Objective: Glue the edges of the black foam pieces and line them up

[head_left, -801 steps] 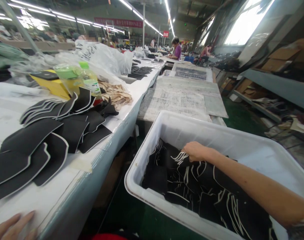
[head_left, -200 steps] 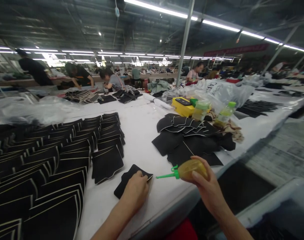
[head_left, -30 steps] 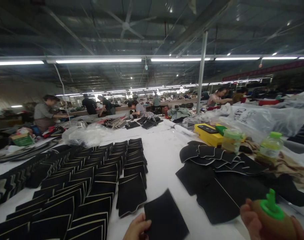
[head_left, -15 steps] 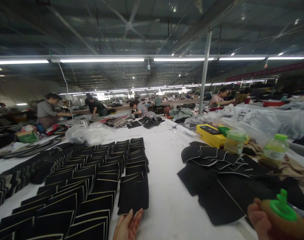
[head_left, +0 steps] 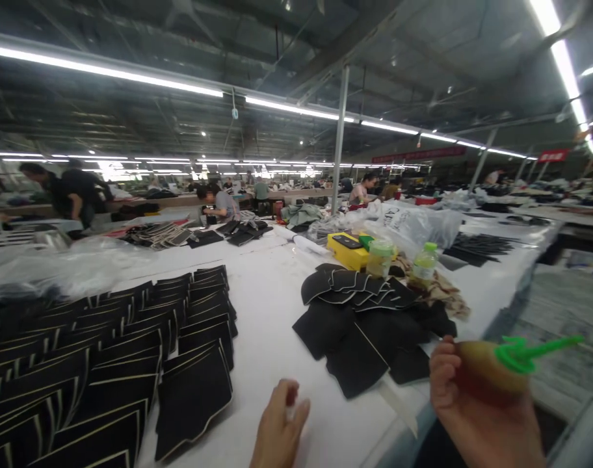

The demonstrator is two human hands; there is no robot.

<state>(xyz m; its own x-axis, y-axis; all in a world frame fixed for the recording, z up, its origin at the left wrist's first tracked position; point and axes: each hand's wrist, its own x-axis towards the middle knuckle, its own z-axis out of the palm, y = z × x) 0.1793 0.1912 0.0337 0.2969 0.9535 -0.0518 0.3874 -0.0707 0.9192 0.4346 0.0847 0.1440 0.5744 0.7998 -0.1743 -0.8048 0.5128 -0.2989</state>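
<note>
My right hand [head_left: 476, 416] is wrapped round a squeeze bottle [head_left: 494, 374] with a green nozzle pointing right and amber-brown contents, held beyond the table's right edge. Over the white table [head_left: 272, 312], my left hand [head_left: 281, 426] is empty, fingers bent and the thumb apart from them. To its left lie overlapping rows of black cut pieces with pale edges [head_left: 194, 396], the nearest column ending beside it. Between my hands and farther back is a loose pile of black pieces [head_left: 355, 351], with smaller curved ones on top.
Behind the pile stand a yellow box [head_left: 348, 252] with a phone on it, a lidded jar [head_left: 380, 260] and a green-capped bottle [head_left: 424, 263]. Clear plastic sheeting [head_left: 57, 263] lies at the back left. A metal post [head_left: 340, 140] rises beyond; several people work at tables behind.
The view has turned right. My left hand has left the edge of the nearest black piece and moved right. The squeeze bottle has tipped, its nozzle now pointing right instead of up.
</note>
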